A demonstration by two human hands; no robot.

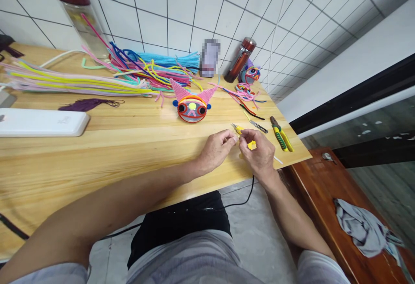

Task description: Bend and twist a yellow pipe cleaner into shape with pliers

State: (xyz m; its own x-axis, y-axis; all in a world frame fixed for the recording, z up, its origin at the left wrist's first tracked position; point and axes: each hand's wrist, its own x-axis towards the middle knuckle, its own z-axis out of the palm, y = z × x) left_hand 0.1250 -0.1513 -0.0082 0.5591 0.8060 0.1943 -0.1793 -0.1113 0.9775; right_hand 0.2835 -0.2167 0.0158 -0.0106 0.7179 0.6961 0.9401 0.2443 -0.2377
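Observation:
My left hand [216, 149] is closed, thumb and forefinger pinched together over the table. Close beside it, my right hand [259, 151] makes a pinch too, and the two sets of fingertips nearly meet. Whatever they pinch is too small or too hidden to name. Behind and beneath my right hand lies a yellow glue gun [252, 145], its metal tip showing past the fingers and the rest partly covered. A white glue stick [278, 160] pokes out to the right. Just behind my hands sits a pink-horned mask-like ornament [192, 107] made of pipe cleaners.
Green-and-yellow pliers [281, 134] and a utility knife [258, 126] lie to the right. Pipe cleaner bundles [81, 83] fill the back left, before a clear bottle [84, 29]. A red thermos [240, 60] and second ornament [250, 74] stand behind. A black cable [252, 189] hangs over the front edge.

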